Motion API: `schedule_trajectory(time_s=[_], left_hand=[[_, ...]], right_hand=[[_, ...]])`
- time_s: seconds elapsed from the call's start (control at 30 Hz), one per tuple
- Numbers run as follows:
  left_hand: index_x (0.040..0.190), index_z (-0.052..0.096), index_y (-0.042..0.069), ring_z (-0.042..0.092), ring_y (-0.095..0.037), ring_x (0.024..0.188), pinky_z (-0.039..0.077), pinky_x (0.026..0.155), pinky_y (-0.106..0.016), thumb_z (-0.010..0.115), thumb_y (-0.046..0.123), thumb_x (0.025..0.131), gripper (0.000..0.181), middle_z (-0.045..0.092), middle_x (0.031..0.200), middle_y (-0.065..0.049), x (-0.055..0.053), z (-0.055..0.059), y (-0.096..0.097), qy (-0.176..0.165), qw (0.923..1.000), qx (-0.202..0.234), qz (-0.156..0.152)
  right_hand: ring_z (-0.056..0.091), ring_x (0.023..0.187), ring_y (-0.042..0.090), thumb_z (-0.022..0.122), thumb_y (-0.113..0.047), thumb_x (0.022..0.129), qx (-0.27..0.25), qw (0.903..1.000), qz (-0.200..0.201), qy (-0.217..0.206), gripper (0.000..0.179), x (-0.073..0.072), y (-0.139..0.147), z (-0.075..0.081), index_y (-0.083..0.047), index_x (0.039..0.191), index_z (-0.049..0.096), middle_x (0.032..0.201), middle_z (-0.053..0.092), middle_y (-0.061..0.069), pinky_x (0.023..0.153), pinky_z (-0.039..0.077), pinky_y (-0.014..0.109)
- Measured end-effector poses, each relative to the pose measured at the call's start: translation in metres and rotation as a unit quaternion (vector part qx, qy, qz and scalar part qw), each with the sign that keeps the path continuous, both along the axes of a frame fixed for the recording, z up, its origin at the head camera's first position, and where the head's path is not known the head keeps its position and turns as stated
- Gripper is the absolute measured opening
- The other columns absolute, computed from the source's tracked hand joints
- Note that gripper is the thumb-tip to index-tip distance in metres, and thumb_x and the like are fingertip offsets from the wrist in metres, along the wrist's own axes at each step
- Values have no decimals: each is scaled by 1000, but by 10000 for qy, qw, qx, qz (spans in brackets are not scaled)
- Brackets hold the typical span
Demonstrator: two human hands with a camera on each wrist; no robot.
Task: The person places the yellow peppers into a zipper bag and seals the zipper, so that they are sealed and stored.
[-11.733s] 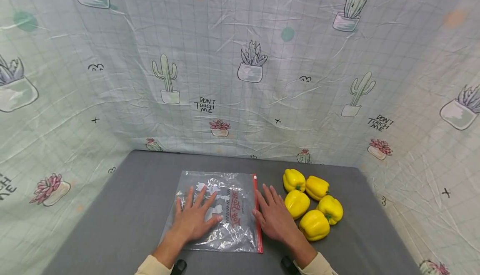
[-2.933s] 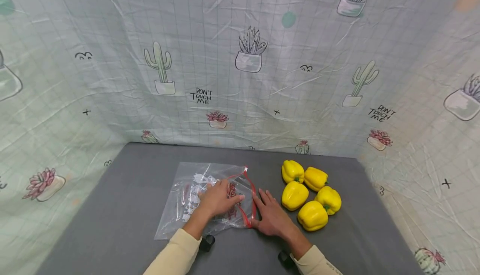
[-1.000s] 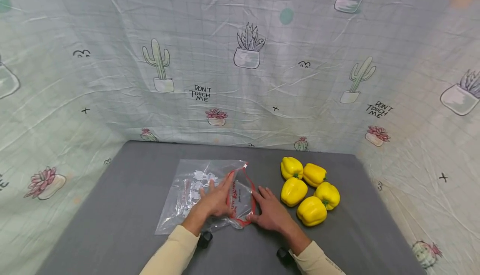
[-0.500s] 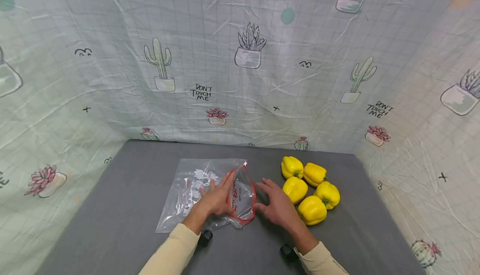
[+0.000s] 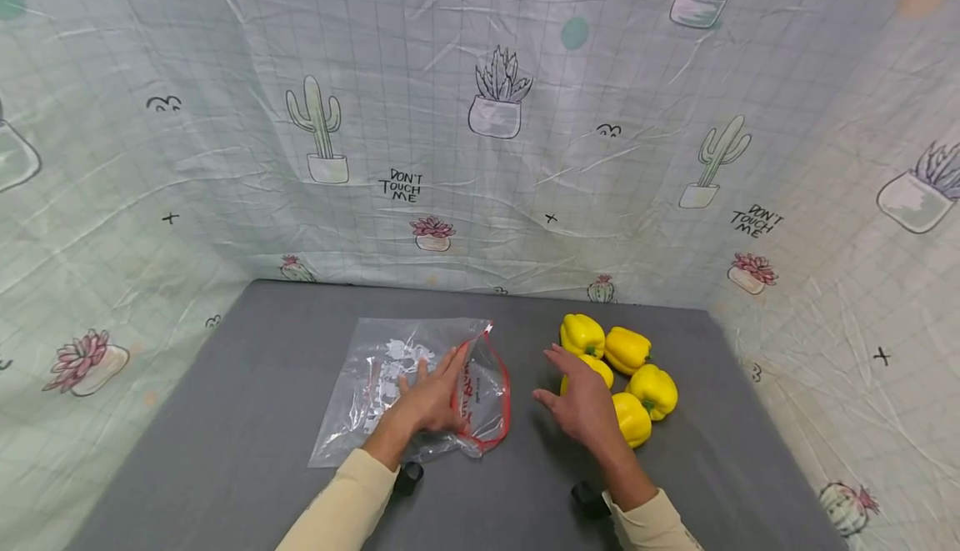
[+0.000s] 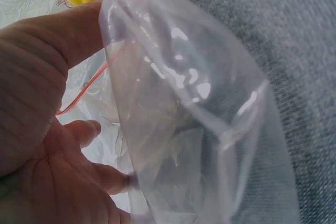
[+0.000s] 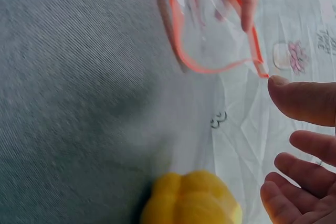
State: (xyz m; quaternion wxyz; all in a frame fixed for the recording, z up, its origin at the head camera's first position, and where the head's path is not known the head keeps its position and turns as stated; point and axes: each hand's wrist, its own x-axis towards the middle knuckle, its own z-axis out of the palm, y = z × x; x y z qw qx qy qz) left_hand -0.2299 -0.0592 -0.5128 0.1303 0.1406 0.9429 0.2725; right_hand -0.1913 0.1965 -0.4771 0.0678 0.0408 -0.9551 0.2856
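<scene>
1. Left hand (image 5: 426, 401): found laid on the bag (image 5: 347, 405), fingers spread, at one side of the red rim (image 5: 507, 401). No firm clamp is made out; the side of the film on which each finger lies cannot be fully told.
2. Bag: found flat on the table (image 5: 240, 418), mouth gaping toward the right hand (image 5: 585, 401). The gape appears to depend on the left hand; steady, light lifting is advised, as thin film would likely slump.
3. Right hand: found with thumb and fingers apart, nothing held, just beside the peppers (image 5: 654, 393). Contact is not confirmed.
4. Peppers: five are counted in a cluster on the table, right of the bag; two are partly covered by the right hand. No pepper is seen in the bag. If one is to be lifted, a grip round its full sides is advised; the smooth skin may slip, and neighbours may be knocked.
5. Room, near: bare table is noted between the sleeves (image 5: 337, 497).
6. Room, middle: an open gap is noted between rim and right hand. Bare table lies left of the bag and right of the peppers.
7. Room, far: the back edge is met by the curtain (image 5: 405, 117); a narrow strip is left behind bag and peppers.
</scene>
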Motion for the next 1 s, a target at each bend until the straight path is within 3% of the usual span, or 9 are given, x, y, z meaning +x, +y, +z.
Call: schedule_trajectory(time_s=[0.27,0.63,1.0], left_hand=[[168,12,29,9,-63,155,6,114,-87,99,29,65,134,21,176,-6,-2,1,0,-30,10000,23,26],[168,13,28,10,-64,155,7,113,-88,98,29,66,133,22,176,-6,-2,-1,0,6,10000,37,-51],[168,12,30,8,-63,156,6,114,-88,98,29,67,133,19,176,-5,-1,-2,-1,-44,10000,2,-33]], right_hand=[[53,143,41,86,-24,85,-26,9994,-344,46,69,-6,15,11,-5,146,59,155,56,17,117,43,58],[49,144,45,84,-27,88,-347,9957,-714,-485,79,-8,37,17,-3,154,48,158,50,22,117,42,62],[51,138,47,83,-29,88,-309,9921,-808,-907,84,-2,56,8,1,156,42,156,49,27,112,43,65]])
